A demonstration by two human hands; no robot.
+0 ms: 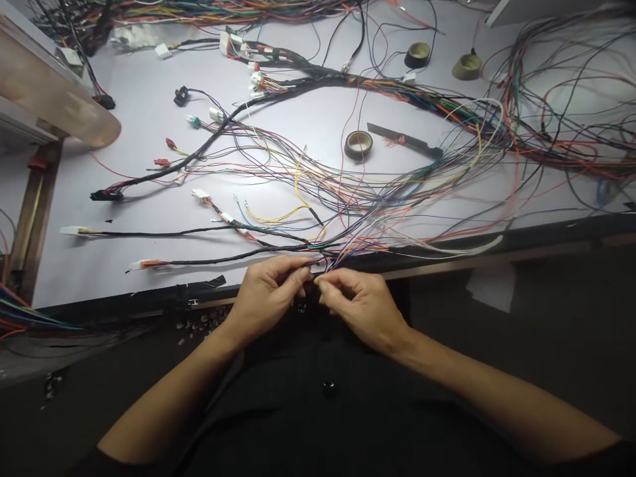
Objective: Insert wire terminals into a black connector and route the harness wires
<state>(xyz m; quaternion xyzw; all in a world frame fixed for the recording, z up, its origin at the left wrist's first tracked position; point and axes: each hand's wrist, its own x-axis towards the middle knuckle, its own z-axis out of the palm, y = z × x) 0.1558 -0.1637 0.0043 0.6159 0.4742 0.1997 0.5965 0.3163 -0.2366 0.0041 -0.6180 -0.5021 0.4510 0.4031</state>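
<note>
At the table's front edge my left hand (268, 291) and my right hand (365, 305) are close together, fingertips nearly meeting. My left hand is closed, thumb and forefinger pinching a thin wire whose end is too small to make out. A few thin wires (342, 255), blue and white among them, run into the pinch of my right hand. Just beyond my fingers lies a wiring harness branch (238, 255) wrapped in black tape, with a white connector (144, 264) at its left end. A second taped branch (149, 234) runs alongside it.
A thick taped harness (322, 79) crosses the table behind, fanning into many loose wires at the right. Tape rolls (358, 145) and a dark-handled knife (405, 140) lie mid-table. A pale cylinder (54, 86) juts in at upper left. Another wire bundle (30, 311) hangs at left.
</note>
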